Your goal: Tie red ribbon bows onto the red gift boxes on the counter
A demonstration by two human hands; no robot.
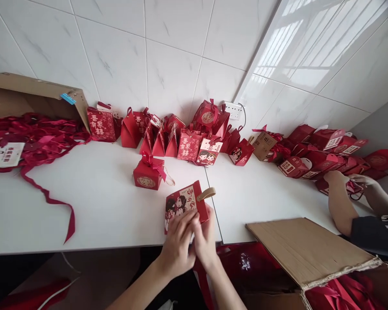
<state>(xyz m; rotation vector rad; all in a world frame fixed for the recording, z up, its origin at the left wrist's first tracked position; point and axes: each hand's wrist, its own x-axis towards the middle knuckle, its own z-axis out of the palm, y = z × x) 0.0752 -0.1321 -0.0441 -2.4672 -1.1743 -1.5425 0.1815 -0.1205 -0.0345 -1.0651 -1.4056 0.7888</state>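
A red paper gift box [181,201] with a printed couple and a beige strap handle is tilted over the table's front edge. My left hand [178,243] is closed on the box's lower front, its fingers lying across the print. My right hand [207,241] grips the lower right corner, partly behind the box, and the two hands touch each other. Whatever lies between the palms is hidden. Just beyond stands a small red box [148,174] with a ribbon bow and a thin beaded cord.
Several red gift boxes [189,146] stand along the tiled wall. At left, an open carton [35,88] spills red ribbons [48,137]. A co-worker's hands [338,181] handle a red box by a pile [326,148] at right. An open cardboard box [310,247] stands front right.
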